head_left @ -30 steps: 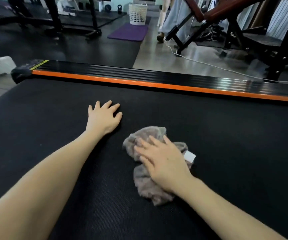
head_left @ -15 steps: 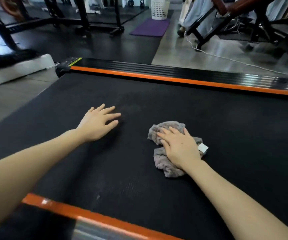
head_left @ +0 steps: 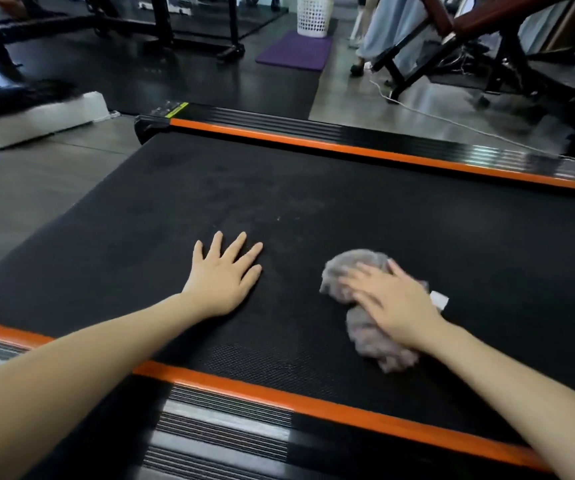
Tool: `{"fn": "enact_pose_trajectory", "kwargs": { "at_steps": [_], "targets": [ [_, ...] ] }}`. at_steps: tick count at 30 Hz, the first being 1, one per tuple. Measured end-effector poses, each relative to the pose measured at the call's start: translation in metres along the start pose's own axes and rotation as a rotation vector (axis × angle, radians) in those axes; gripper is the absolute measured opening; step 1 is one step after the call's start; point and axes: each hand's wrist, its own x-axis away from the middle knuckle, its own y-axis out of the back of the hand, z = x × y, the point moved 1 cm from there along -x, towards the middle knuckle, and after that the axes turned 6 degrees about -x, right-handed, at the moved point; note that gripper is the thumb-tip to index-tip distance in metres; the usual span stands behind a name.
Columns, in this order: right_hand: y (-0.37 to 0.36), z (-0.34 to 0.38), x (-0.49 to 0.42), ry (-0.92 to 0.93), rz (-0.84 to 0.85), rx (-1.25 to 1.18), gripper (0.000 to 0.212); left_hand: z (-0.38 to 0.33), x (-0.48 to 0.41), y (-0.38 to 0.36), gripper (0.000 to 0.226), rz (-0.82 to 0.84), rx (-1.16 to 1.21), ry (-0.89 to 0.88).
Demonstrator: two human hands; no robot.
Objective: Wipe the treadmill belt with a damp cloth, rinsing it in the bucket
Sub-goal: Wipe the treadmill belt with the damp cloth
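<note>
The black belt (head_left: 348,209) ran between two orange strips, one along the near edge (head_left: 279,393) and one along the far edge (head_left: 348,148). At the left the belt ended against grey floor (head_left: 36,188). Broad bare belt lay beyond both hands toward the far strip and off to the right.

The left hand (head_left: 223,275) lay flat on the belt, fingers spread and straight, holding nothing. The right hand (head_left: 393,299) pressed flat, fingers straight, on the cloth (head_left: 383,351), which sat on the belt well apart from the left hand. The cloth was grey, fuzzy and bunched into a lump, a white tag (head_left: 439,301) poking out on its right.
</note>
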Motion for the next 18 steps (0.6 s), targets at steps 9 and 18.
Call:
{"fn": "enact_pose_trajectory", "kwargs": {
  "at_steps": [9,18],
  "targets": [
    [-0.022,0.111,-0.075,-0.062,-0.106,-0.016,0.041,0.057,-0.032,0.029,0.043,-0.212,0.087,-0.148],
    [0.001,0.036,-0.03,-0.548,-0.117,-0.021,0.04,0.132,-0.054,-0.008,0.058,-0.062,0.007,-0.068]
  ]
}}
